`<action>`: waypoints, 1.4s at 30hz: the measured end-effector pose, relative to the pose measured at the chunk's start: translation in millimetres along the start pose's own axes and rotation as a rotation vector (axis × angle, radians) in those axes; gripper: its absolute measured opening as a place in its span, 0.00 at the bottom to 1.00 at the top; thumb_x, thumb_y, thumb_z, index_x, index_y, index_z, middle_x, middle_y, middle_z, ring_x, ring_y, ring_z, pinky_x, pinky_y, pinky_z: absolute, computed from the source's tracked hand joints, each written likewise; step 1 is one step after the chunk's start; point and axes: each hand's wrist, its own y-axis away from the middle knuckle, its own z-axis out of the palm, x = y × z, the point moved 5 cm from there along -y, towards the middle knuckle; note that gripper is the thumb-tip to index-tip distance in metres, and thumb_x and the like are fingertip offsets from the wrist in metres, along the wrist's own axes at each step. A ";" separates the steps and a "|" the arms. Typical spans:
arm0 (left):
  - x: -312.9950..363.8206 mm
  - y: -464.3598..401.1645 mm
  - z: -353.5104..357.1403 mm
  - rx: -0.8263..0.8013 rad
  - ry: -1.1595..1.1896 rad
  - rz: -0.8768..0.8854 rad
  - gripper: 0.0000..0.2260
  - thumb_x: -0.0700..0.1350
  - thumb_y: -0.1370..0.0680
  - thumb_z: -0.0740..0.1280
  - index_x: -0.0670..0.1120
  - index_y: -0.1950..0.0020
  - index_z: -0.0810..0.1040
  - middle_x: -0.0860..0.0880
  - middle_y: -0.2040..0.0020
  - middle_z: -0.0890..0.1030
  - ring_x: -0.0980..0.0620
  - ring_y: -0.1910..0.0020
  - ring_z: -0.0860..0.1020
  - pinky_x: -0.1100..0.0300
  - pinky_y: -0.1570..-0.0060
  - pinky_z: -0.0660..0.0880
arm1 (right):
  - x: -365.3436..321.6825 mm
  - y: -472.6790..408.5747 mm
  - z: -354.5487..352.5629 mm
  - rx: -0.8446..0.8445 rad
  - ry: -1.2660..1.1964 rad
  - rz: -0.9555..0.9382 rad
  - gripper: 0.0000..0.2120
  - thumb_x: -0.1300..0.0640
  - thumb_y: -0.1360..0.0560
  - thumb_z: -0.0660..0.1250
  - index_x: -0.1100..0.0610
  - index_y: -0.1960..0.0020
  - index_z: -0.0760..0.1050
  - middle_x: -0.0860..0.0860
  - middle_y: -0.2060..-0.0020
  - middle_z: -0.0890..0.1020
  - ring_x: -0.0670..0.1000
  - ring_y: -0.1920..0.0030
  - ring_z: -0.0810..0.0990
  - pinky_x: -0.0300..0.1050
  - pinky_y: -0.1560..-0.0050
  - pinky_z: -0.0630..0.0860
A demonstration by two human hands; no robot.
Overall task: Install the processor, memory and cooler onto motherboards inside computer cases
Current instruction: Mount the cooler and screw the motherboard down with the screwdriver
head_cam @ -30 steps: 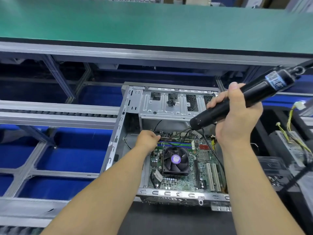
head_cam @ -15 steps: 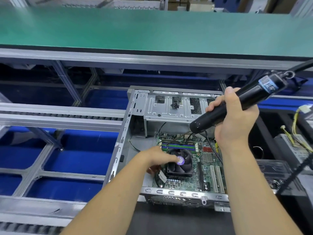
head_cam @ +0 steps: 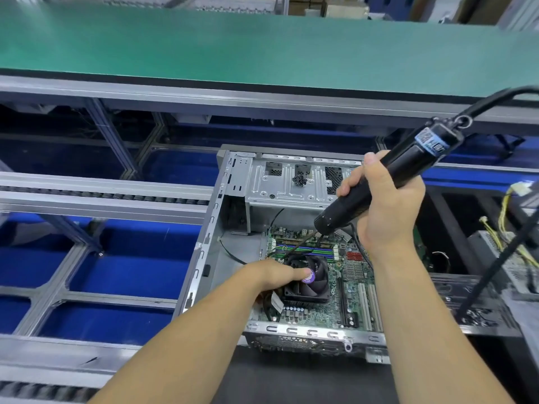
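Left grip [head_cam: 278, 277]: my fingers lie on the cooler [head_cam: 307, 282], one fingertip touching the purple hub sticker.
Right grip [head_cam: 388, 205]: curled tight round the black electric screwdriver [head_cam: 388, 182], tilted, tip above the memory slots.
Cooler: seated on the motherboard [head_cam: 350, 290] inside the open case [head_cam: 230, 205].

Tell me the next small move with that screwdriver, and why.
Probably lower the electric screwdriver so its bit meets a corner screw of the cooler. The right hand grips it tilted above the motherboard, bit not on a screw, while the left hand rests on the fan, apparently steadying it.
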 end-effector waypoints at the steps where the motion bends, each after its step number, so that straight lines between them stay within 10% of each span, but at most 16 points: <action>1: 0.8 1.0 2.7 -0.035 -0.007 -0.005 0.42 0.73 0.29 0.64 0.47 0.24 0.67 0.46 0.24 0.67 0.44 0.31 0.70 0.54 0.43 0.68 | 0.2 -0.1 1.7 -0.007 0.005 0.000 0.11 0.53 0.29 0.74 0.56 0.56 0.73 0.54 0.71 0.76 0.56 0.70 0.74 0.53 0.61 0.74; 4: 0.0 5.6 8.4 -0.159 -0.062 -0.077 0.44 0.77 0.28 0.56 0.50 0.21 0.60 0.42 0.27 0.70 0.42 0.33 0.75 0.52 0.43 0.73 | 0.0 0.4 5.8 -0.027 0.026 -0.003 0.10 0.53 0.29 0.73 0.55 0.57 0.74 0.54 0.71 0.76 0.57 0.70 0.74 0.54 0.61 0.75; 8: -0.5 13.2 11.3 -0.214 -0.234 -0.100 0.49 0.81 0.31 0.45 0.49 0.20 0.56 0.41 0.51 0.80 0.47 0.67 0.78 0.59 0.63 0.76 | -3.6 1.5 8.1 -0.037 0.026 -0.011 0.07 0.53 0.29 0.73 0.52 0.60 0.76 0.54 0.71 0.76 0.56 0.71 0.74 0.54 0.61 0.74; 11: 0.5 12.9 10.1 -0.192 -0.295 -0.118 0.53 0.83 0.34 0.42 0.48 0.20 0.57 0.38 0.29 0.69 0.40 0.44 0.80 0.48 0.41 0.76 | -6.7 0.6 9.0 -0.046 0.022 -0.012 0.06 0.53 0.30 0.73 0.50 0.61 0.76 0.53 0.72 0.76 0.56 0.71 0.74 0.52 0.62 0.75; 15: 0.8 10.3 8.9 -0.175 -0.327 -0.116 0.55 0.84 0.37 0.41 0.49 0.19 0.56 0.39 0.24 0.63 0.40 0.48 0.78 0.50 0.44 0.75 | -4.3 0.6 7.8 -0.053 0.053 0.003 0.08 0.52 0.30 0.73 0.53 0.59 0.75 0.54 0.71 0.76 0.57 0.70 0.74 0.53 0.62 0.75; 20: -0.3 1.5 9.4 -0.152 -0.392 -0.088 0.54 0.84 0.37 0.39 0.53 0.19 0.55 0.43 0.20 0.57 0.37 0.26 0.63 0.40 0.30 0.64 | -2.4 1.0 12.2 -0.086 0.092 -0.019 0.05 0.52 0.28 0.73 0.48 0.60 0.77 0.53 0.70 0.77 0.57 0.71 0.76 0.51 0.63 0.77; 35: -6.2 -4.2 9.5 -0.094 -0.372 -0.116 0.66 0.88 0.50 0.41 0.51 0.20 0.60 0.40 0.26 0.68 0.38 0.30 0.71 0.43 0.30 0.68 | 10.0 23.7 96.7 -0.663 0.445 0.027 0.24 0.47 0.34 0.74 0.68 0.57 0.72 0.63 0.68 0.77 0.66 0.65 0.80 0.65 0.61 0.78; 42: -4.5 -2.1 9.5 -0.126 -0.401 -0.107 0.63 0.87 0.46 0.39 0.51 0.20 0.58 0.41 0.23 0.64 0.36 0.32 0.72 0.41 0.32 0.69 | 13.3 20.5 103.5 -0.657 0.471 0.039 0.26 0.46 0.33 0.70 0.71 0.60 0.71 0.59 0.71 0.78 0.50 0.70 0.78 0.51 0.62 0.78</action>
